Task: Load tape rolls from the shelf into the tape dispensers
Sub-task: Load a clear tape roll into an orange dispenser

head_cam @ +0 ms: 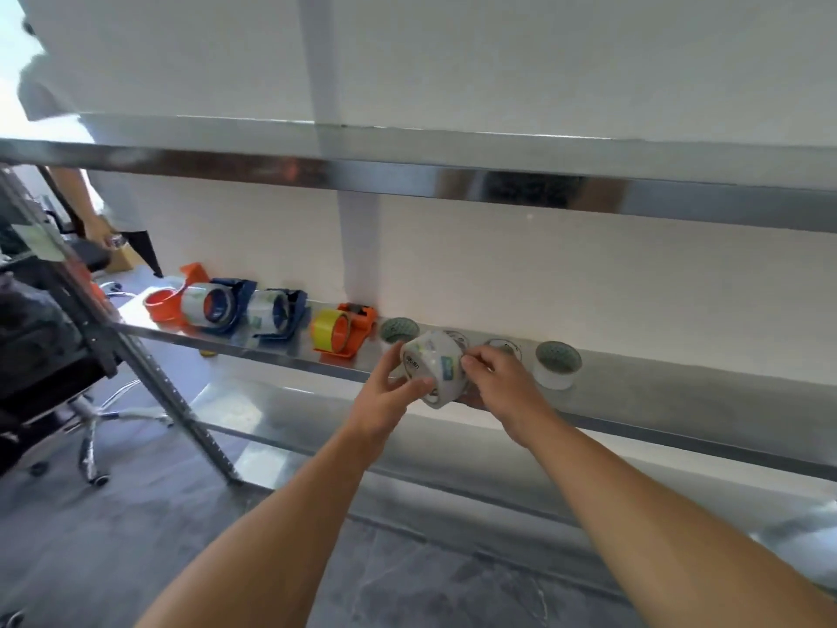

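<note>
Steel shelf (pixel 634 396) is backed by a white wall; a wrapped tape roll (pixel 432 367) is gripped above its front edge by left hand (pixel 389 401) and right hand (pixel 502 383), fingers curled, hiding rolls behind; loaded dispensers (pixel 253 312) blur at ten o'clock

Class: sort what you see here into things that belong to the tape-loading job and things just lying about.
Job: both hands, left and right, holding the wrapped tape roll; orange dispenser; blue dispensers; spare rolls.

Lying about: office chair; other person's sleeve.
</note>
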`<state>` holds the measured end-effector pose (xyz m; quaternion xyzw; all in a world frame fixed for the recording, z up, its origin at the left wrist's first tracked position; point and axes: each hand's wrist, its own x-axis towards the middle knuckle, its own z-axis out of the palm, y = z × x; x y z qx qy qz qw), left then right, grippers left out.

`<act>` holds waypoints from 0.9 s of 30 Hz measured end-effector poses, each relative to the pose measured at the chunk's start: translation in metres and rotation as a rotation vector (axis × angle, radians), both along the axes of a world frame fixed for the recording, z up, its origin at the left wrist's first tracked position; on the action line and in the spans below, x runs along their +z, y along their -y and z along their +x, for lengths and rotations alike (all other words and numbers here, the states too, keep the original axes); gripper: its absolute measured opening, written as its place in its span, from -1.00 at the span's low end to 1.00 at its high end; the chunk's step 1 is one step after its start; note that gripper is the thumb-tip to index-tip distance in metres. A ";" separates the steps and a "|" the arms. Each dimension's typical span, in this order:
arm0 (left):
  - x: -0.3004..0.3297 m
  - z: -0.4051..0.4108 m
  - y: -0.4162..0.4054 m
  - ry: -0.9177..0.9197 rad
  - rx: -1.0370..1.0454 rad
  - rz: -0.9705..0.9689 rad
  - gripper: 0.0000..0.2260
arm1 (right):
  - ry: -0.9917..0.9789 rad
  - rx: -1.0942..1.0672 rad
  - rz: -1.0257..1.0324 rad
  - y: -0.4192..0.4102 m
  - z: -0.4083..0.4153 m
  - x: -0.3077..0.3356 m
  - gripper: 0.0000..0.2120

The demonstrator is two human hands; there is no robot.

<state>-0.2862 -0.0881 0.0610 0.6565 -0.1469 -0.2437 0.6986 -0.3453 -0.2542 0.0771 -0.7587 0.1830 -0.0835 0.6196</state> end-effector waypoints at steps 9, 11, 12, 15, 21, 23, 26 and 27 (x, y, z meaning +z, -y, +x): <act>-0.002 0.073 -0.106 0.037 0.089 0.061 -0.09 | 0.021 0.147 -0.018 -0.114 0.067 0.003 -0.92; -0.003 0.093 -0.134 0.033 0.082 0.070 -0.10 | 0.037 0.161 -0.015 -0.138 0.082 0.004 -0.87; -0.002 0.101 -0.147 0.026 0.070 0.058 -0.08 | 0.043 0.174 -0.013 -0.150 0.088 0.005 -0.80; 0.000 0.126 -0.183 -0.014 0.009 0.003 -0.07 | 0.049 0.229 0.051 -0.180 0.108 0.006 -0.63; -0.002 0.162 -0.234 -0.096 -0.078 -0.067 -0.16 | 0.065 0.260 0.230 -0.233 0.137 0.005 -0.61; -0.006 0.173 -0.244 -0.120 -0.105 -0.077 -0.16 | 0.067 0.241 0.267 -0.241 0.145 0.002 -0.63; -0.012 0.189 -0.251 -0.124 -0.128 -0.058 -0.20 | 0.065 0.232 0.293 -0.246 0.159 -0.003 -0.64; -0.014 0.194 -0.252 -0.126 -0.128 -0.060 -0.22 | 0.063 0.236 0.294 -0.246 0.165 -0.004 -0.65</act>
